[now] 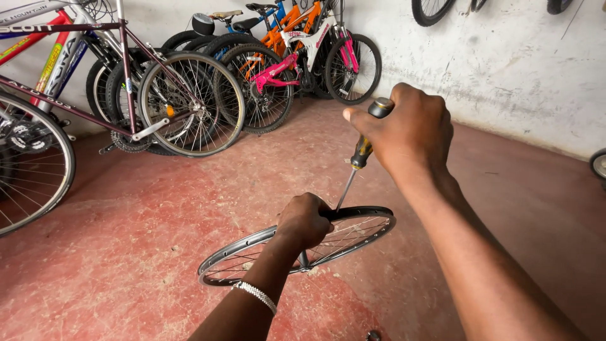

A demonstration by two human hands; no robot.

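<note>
I see the bare bicycle wheel (297,243) lying nearly flat over the red floor (126,252), low in the centre of the frame, with my left hand (304,221) clenched around its rim at the far edge. My right hand (407,129) sits higher and to the right, in the upper centre of the frame, closed tight on the black and yellow handle of a screwdriver (362,151). The tool's long axis runs down and to the left, from the fist toward the rim, and its thin metal shaft ends right beside my left knuckles, at or touching the rim; I cannot tell whether the tip is wedged under anything there. So the left hand is the nearer one to the wheel, already on it, while the right reaches it only through the blade. A beaded bracelet (255,295) circles my left wrist. A row of parked bicycles (208,82) leans along the white wall (505,69) in the upper left.
</note>
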